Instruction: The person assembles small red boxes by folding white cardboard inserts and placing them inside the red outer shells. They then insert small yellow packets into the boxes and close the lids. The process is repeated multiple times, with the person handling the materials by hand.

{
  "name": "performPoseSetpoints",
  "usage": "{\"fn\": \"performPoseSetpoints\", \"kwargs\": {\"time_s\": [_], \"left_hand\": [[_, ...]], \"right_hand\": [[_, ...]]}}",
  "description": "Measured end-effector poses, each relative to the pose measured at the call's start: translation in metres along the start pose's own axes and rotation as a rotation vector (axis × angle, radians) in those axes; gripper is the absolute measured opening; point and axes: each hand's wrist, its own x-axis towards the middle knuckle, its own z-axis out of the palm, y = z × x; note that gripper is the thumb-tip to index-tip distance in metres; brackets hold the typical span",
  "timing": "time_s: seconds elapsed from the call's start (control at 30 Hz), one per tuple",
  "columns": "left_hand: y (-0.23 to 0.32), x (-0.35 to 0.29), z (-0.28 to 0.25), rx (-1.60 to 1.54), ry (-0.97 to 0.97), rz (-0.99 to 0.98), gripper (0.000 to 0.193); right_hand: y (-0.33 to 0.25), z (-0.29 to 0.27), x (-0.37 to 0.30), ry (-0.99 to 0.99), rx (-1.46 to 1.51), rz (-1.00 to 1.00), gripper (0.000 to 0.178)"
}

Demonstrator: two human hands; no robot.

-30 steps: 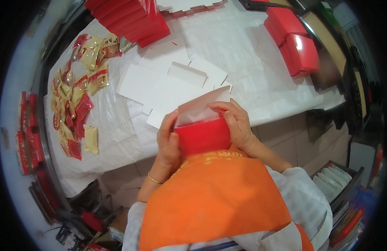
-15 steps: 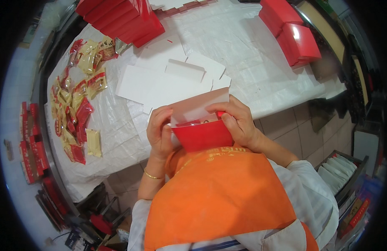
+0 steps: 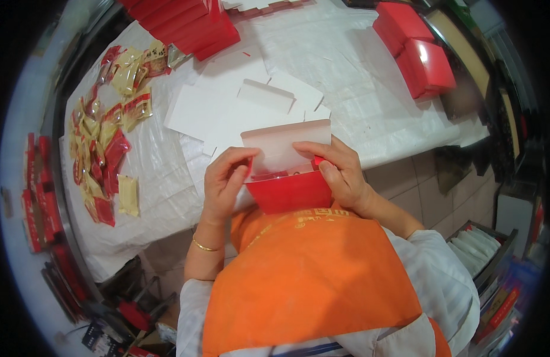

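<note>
A red cardboard box [image 3: 291,195] is held against my orange apron, its lid standing up with the pale inner side showing. My left hand [image 3: 226,177] grips the box's left edge, a bit of red side flap between thumb and fingers. On the other side my right hand [image 3: 341,174] is closed on the right edge, thumb at the red side flap and fingertips against the lid's inner face. Inside the box a strip of red and clear wrapping shows; the rest of the contents is hidden by the front wall.
Flat white card blanks [image 3: 227,101] lie beyond my hands on the white-covered table [image 3: 168,172]. Wrapped snack packets [image 3: 111,143] are scattered at left. Red boxes are stacked at the back left [image 3: 185,24] and at the right [image 3: 414,50]. A dark bin [image 3: 480,247] stands at lower right.
My left hand has shifted slightly outward and now pinches the left side flap. The raised lid shows more of its upper edge. The view has moved a little.
</note>
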Motion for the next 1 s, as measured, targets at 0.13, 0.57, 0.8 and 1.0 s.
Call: {"fn": "performPoseSetpoints", "kwargs": {"time_s": [0.13, 0.57, 0.8, 1.0], "left_hand": [[-0.001, -0.001, 0.002, -0.089, 0.062, -0.033, 0.026], [-0.014, -0.012, -0.009, 0.153, 0.009, 0.245, 0.021], [-0.021, -0.020, -0.004, 0.249, 0.113, 0.292, 0.018], [-0.018, -0.022, -0.006, 0.222, 0.096, 0.275, 0.025]], "right_hand": [[-0.001, 0.004, 0.001, 0.013, 0.032, -0.013, 0.039], [-0.001, 0.012, -0.001, 0.063, 0.150, 0.172, 0.018], [0.005, 0.017, 0.004, 0.059, -0.012, 0.078, 0.004], [0.002, 0.018, 0.008, 0.042, -0.117, 0.015, 0.006]]}}
